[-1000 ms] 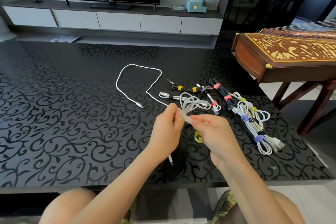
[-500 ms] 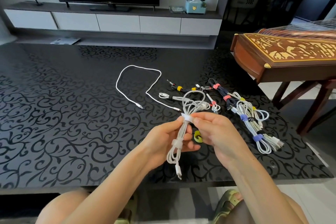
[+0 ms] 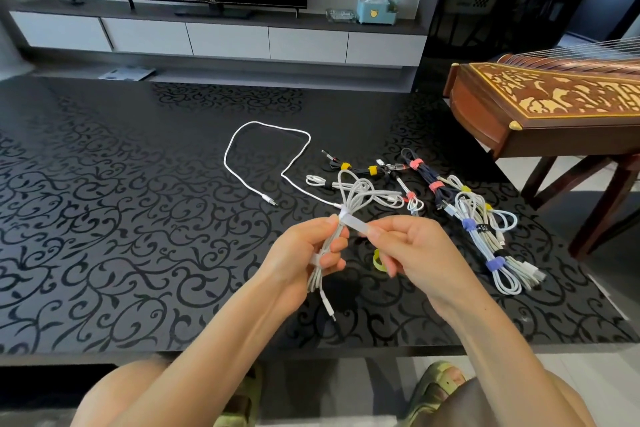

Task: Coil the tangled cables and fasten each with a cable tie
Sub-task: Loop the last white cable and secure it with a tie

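My left hand (image 3: pixel 304 253) grips a coiled white cable (image 3: pixel 356 192) upright above the black table (image 3: pixel 121 218); its loops fan out above my fist and a plug hangs below. A white tie (image 3: pixel 353 222) wraps the coil near the top, and my right hand (image 3: pixel 412 246) pinches its free end, pulled out to the right. A second white tie (image 3: pixel 317 259) sits lower on the bundle, by my left fingers. A loose white cable (image 3: pixel 263 156) lies uncoiled on the table behind.
Several tied bundles lie to the right: black with yellow ties (image 3: pixel 360 168), dark with pink ties (image 3: pixel 427 177), white with purple ties (image 3: pixel 485 243). A yellow-green tie (image 3: pixel 379 262) lies under my right hand. A wooden zither (image 3: pixel 547 107) stands at the right.
The coil has turned upright in my left hand. My right hand has drawn the upper tie's free end out to the right, away from the bundle.
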Action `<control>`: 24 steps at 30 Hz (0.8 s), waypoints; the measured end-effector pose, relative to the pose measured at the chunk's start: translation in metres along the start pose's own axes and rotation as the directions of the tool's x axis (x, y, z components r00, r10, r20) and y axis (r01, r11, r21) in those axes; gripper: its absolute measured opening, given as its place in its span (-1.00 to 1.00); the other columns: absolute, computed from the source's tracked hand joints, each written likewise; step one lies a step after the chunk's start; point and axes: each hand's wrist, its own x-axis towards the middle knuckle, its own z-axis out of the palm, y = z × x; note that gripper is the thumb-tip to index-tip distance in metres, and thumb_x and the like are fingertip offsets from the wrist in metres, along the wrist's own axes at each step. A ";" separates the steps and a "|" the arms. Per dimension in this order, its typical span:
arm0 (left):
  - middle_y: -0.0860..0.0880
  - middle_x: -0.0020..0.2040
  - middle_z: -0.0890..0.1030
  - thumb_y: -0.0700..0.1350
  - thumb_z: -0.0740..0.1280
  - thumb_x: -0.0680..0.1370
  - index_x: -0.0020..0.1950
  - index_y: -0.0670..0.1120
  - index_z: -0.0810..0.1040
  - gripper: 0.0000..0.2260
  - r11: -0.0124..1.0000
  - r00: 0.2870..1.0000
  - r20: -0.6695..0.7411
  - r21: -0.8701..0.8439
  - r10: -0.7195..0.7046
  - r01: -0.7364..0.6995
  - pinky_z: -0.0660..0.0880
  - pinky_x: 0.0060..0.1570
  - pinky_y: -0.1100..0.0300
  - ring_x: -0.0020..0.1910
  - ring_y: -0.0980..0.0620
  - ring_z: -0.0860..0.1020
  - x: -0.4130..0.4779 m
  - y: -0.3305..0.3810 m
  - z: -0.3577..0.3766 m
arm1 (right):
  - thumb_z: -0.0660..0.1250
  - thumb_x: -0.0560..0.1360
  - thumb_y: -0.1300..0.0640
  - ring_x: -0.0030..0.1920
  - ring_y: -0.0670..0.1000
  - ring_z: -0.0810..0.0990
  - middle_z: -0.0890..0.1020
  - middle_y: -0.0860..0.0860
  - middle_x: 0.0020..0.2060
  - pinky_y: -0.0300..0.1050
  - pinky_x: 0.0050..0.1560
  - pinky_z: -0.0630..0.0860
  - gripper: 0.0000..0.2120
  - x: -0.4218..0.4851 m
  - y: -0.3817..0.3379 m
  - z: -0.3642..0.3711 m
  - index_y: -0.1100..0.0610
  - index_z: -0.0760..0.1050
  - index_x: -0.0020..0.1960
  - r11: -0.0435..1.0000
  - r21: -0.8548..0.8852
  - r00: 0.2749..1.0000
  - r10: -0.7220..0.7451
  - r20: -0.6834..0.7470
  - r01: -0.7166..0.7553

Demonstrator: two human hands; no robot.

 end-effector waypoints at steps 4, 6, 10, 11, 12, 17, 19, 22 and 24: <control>0.02 -0.46 0.36 -0.15 0.17 0.57 -0.24 -0.17 0.45 -0.78 0.999 0.999 0.033 -0.031 0.038 -0.037 0.43 -0.40 0.29 -0.61 0.17 0.24 -0.003 0.011 -0.006 | 0.37 0.49 0.17 -0.37 -0.09 0.55 0.63 0.04 -0.44 -0.32 -0.24 0.48 -0.86 0.001 0.002 -0.009 0.10 0.65 -0.21 0.998 -0.048 0.996 -0.046 0.070 0.049; 0.01 -0.46 0.36 -0.15 0.21 0.52 -0.26 -0.18 0.48 -0.81 0.996 0.994 0.068 0.018 0.089 -0.091 0.42 -0.42 0.28 -0.60 0.16 0.23 -0.007 0.016 -0.011 | 0.41 0.44 0.10 -0.36 -0.09 0.55 0.63 0.03 -0.43 -0.32 -0.23 0.48 -0.87 0.002 0.004 -0.014 0.08 0.67 -0.27 0.998 -0.035 0.997 -0.045 0.063 0.048; 0.00 -0.46 0.37 -0.09 0.27 0.46 -0.33 -0.11 0.58 -0.79 0.971 0.973 0.160 0.147 0.166 -0.190 0.43 -0.38 0.27 -0.56 0.14 0.23 -0.016 0.019 -0.015 | 0.37 0.35 -0.06 -0.50 -0.06 0.30 0.38 0.01 -0.57 -0.24 -0.38 0.31 -0.77 0.003 0.010 -0.016 0.09 0.68 -0.23 0.979 0.174 0.985 0.078 0.154 -0.105; 0.00 -0.47 0.37 -0.07 0.26 0.46 -0.34 -0.09 0.59 -0.77 0.962 0.968 0.174 0.174 0.179 -0.210 0.43 -0.37 0.27 -0.56 0.14 0.24 -0.017 0.019 -0.015 | 0.38 0.37 -0.02 -0.52 -0.07 0.25 0.34 0.00 -0.57 -0.25 -0.41 0.26 -0.79 0.005 0.012 -0.015 0.10 0.67 -0.24 0.936 0.299 0.968 0.123 0.218 -0.186; 0.00 -0.48 0.37 -0.07 0.25 0.46 -0.35 -0.08 0.60 -0.77 0.952 0.962 0.190 0.202 0.193 -0.231 0.43 -0.36 0.26 -0.55 0.13 0.24 -0.019 0.020 -0.015 | 0.40 0.39 0.03 -0.54 -0.08 0.25 0.34 0.00 -0.56 -0.26 -0.45 0.25 -0.83 0.007 0.016 -0.014 0.11 0.65 -0.27 0.861 0.425 0.943 0.161 0.292 -0.279; -0.03 -0.46 0.41 -0.06 0.33 0.47 -0.33 -0.10 0.58 -0.79 0.865 0.912 0.379 0.394 0.155 -0.311 0.41 -0.34 0.30 -0.52 0.12 0.30 -0.030 0.019 -0.018 | 0.41 0.34 0.34 -0.50 -0.09 0.48 0.54 0.05 -0.45 -0.28 -0.47 0.44 -0.96 0.010 0.018 -0.008 0.24 0.62 -0.27 0.650 0.561 0.842 0.253 0.476 -0.512; -0.04 -0.45 0.43 -0.09 0.33 0.50 -0.24 -0.23 0.59 -0.78 0.810 0.899 0.432 0.500 0.073 -0.306 0.34 -0.41 0.37 -0.50 0.12 0.34 -0.033 0.015 -0.020 | 0.21 0.46 0.43 -0.48 -0.06 0.56 0.60 0.06 -0.45 -0.24 -0.41 0.52 -0.82 0.013 0.018 -0.008 0.28 0.57 -0.14 0.747 0.457 0.866 0.329 0.377 -0.482; -0.06 -0.46 0.44 -0.12 0.30 0.54 -0.18 -0.34 0.58 -0.73 0.688 0.909 0.414 0.671 -0.040 -0.275 0.28 -0.46 0.39 -0.51 0.14 0.35 -0.034 0.006 -0.023 | 0.27 0.45 0.47 -0.42 -0.02 0.56 0.64 0.07 -0.40 -0.22 -0.30 0.53 -0.80 0.017 0.016 -0.009 0.27 0.48 0.03 0.914 0.216 0.921 0.285 0.264 -0.345; -0.04 -0.47 0.44 -0.14 0.31 0.57 -0.22 -0.29 0.59 -0.74 0.612 0.929 0.360 0.755 -0.089 -0.235 0.31 -0.42 0.36 -0.50 0.13 0.36 -0.034 -0.004 -0.023 | 0.33 0.40 0.49 -0.41 0.00 0.55 0.67 0.10 -0.37 -0.20 -0.27 0.52 -0.75 0.019 0.015 -0.008 0.25 0.48 0.00 0.958 0.093 0.948 0.249 0.200 -0.271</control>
